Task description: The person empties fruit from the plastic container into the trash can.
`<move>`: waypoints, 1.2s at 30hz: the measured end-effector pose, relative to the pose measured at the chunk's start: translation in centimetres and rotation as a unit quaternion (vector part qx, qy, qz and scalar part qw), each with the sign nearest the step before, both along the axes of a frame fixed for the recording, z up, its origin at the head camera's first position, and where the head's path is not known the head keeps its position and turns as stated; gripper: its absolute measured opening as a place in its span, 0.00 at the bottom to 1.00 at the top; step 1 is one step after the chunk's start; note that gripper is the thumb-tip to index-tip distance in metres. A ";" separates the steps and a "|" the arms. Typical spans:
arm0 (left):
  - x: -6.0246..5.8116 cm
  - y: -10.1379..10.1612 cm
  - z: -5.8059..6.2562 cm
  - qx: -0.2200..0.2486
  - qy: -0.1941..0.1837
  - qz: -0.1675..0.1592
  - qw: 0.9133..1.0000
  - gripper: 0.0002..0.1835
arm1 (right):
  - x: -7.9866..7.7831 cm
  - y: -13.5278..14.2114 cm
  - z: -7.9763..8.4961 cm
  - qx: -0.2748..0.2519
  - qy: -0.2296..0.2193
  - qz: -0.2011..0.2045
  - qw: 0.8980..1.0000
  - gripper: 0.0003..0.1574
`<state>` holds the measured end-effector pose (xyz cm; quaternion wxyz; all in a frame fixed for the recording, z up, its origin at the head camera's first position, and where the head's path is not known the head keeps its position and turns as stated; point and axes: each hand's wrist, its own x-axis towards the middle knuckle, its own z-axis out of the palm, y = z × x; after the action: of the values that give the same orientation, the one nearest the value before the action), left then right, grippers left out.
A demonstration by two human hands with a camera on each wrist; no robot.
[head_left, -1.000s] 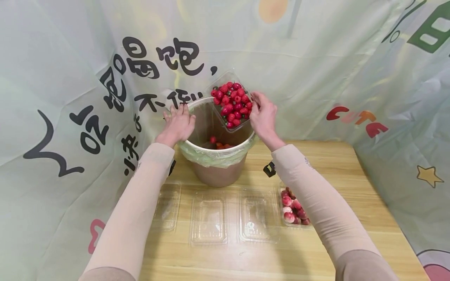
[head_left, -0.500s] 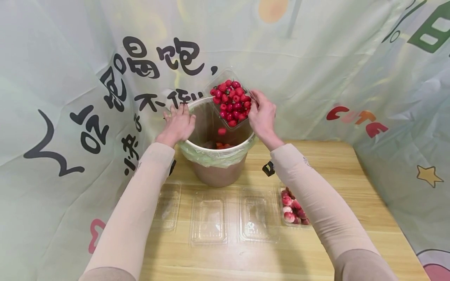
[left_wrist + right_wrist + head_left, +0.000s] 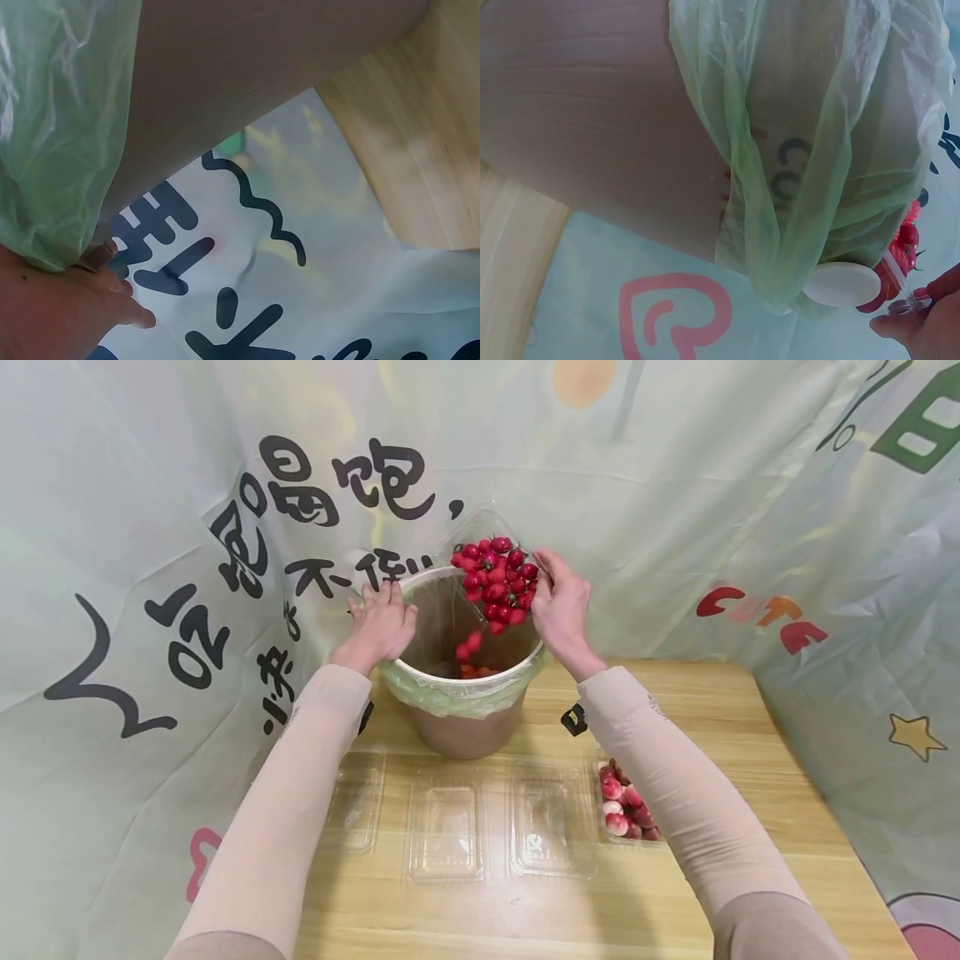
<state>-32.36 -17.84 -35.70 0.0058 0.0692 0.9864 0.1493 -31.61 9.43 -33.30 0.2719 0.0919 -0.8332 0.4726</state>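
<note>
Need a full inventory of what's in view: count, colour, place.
bin: 1, brown with white rim, on the table
bag: 1, pale green, lining the bin, folded over its rim
box: 1, clear, tilted over the bin
red fruit: many, red, in the box and inside the bin
trays: 3, clear, in a row before the bin
fruit tray: 1, clear, right of the row
pink fruit: several, pink to dark red, in the fruit tray
table: 1, light wood, underneath
cloth: pale, printed, around the table; panel count unclear
sleeves: 2, beige, on both arms
left hand: 1, bare, at the bin's left rim
right hand: 1, bare, gripping the box
</note>
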 end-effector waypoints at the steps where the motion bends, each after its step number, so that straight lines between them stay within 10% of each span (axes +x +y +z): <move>1: 0.0 0.0 0.0 -0.001 0.000 -0.001 1.000 0.40 | 0.0 0.0 0.0 0.000 0.003 0.000 1.000 0.23; 36: 0.2 0.0 0.0 0.007 -0.005 -0.003 1.000 0.40 | 0.0 0.5 -0.5 -0.012 0.046 0.016 0.999 0.22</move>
<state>-32.20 -17.88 -35.69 0.0111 0.0715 0.9851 0.1563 -31.57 9.98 -33.76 0.3033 0.1230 -0.8125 0.4824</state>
